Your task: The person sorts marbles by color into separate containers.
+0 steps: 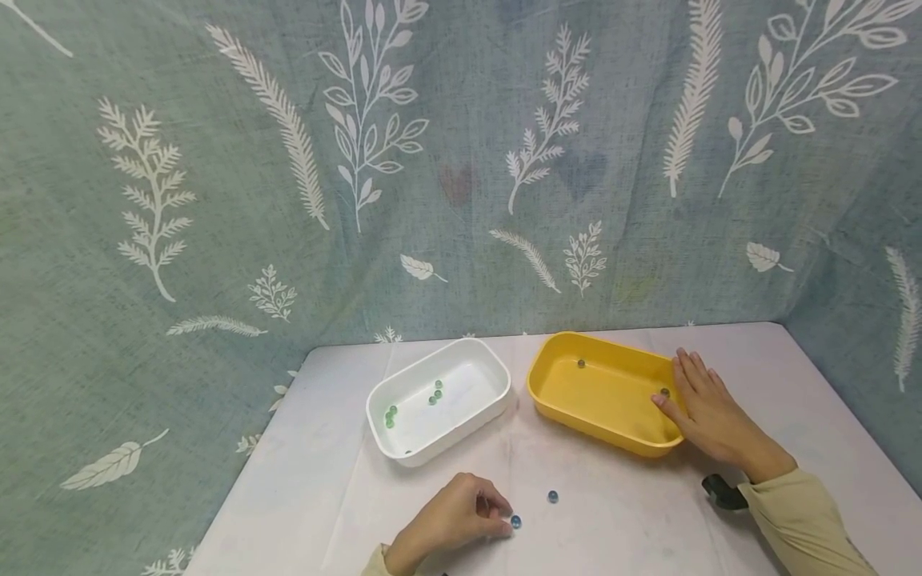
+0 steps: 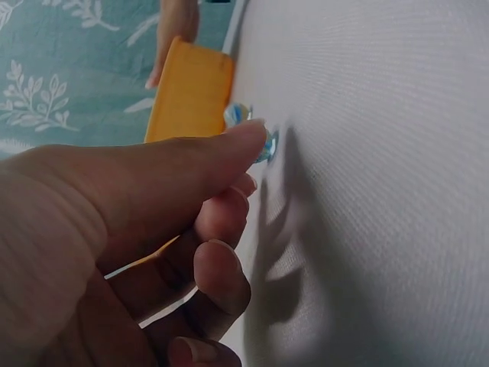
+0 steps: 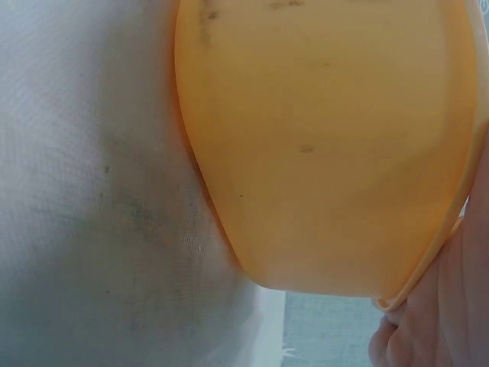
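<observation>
My left hand (image 1: 461,512) is low over the table, thumb and index fingertips apart at a blue glass marble (image 1: 515,522). In the left wrist view the thumb tip partly covers that marble (image 2: 269,147), which is on the cloth. A second blue marble (image 1: 553,497) lies a little to the right. With fingers straight, my right hand (image 1: 709,412) rests on the right end of a yellow tub (image 1: 605,436), thumb over its rim. Two dark-looking marbles are in the tub, one (image 1: 581,364) at the far left, another (image 1: 665,393) near the thumb.
A white tub (image 1: 446,448) holding several green marbles (image 1: 437,394) stands left of the yellow one. The table has a pale cloth (image 1: 619,520), and a leaf-patterned curtain (image 1: 461,264) hangs behind it. A dark object (image 1: 723,492) sits by the right wrist.
</observation>
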### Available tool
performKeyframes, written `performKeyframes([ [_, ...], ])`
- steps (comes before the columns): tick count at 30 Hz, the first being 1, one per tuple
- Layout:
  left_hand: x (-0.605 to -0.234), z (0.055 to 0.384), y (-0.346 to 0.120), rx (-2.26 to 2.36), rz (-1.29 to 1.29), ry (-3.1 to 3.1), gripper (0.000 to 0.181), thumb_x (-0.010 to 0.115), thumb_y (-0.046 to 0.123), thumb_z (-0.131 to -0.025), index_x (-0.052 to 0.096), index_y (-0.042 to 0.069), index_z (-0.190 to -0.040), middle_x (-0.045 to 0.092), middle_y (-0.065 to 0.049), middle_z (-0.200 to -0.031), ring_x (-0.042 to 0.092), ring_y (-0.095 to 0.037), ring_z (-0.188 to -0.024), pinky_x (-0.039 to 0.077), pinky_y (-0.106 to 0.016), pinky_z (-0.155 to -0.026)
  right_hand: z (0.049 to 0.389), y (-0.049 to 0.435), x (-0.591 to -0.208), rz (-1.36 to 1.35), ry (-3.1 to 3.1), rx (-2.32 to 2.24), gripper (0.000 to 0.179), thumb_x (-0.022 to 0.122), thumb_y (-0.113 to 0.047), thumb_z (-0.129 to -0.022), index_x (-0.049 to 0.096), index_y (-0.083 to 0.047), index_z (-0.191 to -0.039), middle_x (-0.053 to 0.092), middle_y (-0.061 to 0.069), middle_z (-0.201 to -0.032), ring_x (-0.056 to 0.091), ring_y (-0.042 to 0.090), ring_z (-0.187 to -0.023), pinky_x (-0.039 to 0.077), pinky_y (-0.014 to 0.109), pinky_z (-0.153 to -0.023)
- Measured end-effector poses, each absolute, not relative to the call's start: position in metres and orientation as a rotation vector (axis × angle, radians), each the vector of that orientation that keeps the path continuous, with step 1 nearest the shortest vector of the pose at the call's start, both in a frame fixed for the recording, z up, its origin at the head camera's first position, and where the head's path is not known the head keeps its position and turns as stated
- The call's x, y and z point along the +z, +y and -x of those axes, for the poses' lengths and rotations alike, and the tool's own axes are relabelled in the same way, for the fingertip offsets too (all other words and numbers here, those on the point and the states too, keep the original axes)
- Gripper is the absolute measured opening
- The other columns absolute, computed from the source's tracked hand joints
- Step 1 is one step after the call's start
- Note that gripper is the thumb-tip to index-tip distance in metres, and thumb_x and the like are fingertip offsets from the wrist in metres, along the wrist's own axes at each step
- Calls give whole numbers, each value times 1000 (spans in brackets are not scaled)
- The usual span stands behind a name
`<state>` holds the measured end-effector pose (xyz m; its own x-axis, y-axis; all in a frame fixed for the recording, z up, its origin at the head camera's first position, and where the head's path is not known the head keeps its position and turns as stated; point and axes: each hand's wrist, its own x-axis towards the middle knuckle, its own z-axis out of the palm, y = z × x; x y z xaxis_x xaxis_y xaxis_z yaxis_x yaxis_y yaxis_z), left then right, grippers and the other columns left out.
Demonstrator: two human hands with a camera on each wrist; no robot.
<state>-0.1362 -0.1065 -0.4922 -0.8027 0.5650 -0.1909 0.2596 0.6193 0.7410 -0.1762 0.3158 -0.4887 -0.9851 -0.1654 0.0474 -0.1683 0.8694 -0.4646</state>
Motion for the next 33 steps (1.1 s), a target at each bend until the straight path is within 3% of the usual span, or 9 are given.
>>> performKeyframes([
  [15,-493,135,-102,960,-699,2491,18,89,22,-79,83,15,-94,61,17,-69,48,5,-61,43,-13,-58,176,315,-488,-271,-3034,753,93,38,-56,-108,6,14,-159,-2,34,-170,-3,51,-159,-2,66,-128],
  [33,-496,142,-102,972,-753,2532,14,84,28,-85,82,17,-93,66,17,-73,49,5,-63,46,-15,-60,175,316,-487,-282,-3019,758,93,38,-56,-108,7,15,-159,-1,34,-170,-2,52,-158,0,67,-127],
])
